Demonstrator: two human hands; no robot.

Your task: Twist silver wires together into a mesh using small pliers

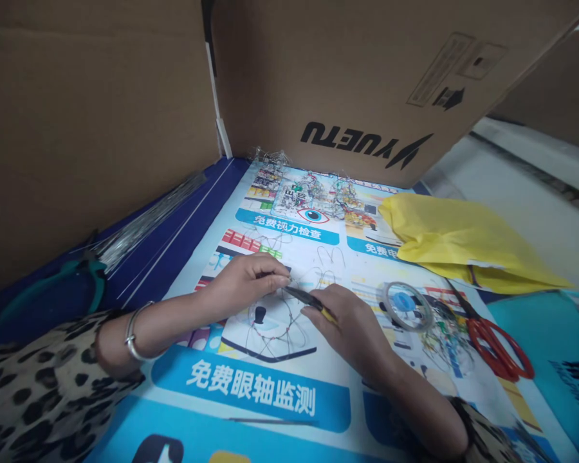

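Observation:
My left hand (255,281) pinches part of a bent wire piece (289,328) between thumb and forefinger. Below the fingers the thin wire hangs in a rounded, looping shape with small reddish spots along it. Gripped in my right hand (350,321) is a pair of pliers (309,299) with dark jaws and yellow-and-black handles. The jaws point left and meet the wire right at my left fingertips. Exactly how they bite on it is too small to make out. Other bent wires (330,257) lie flat just beyond my hands.
A printed poster (251,386) covers the table. Tangled wire pieces (338,193) lie at the back. Straight wires (145,218) and teal-handled pliers (96,276) are at left. On the right are a clear tape roll (408,305), red scissors (499,347) and a yellow bag (463,238). Cardboard (280,77) walls the back.

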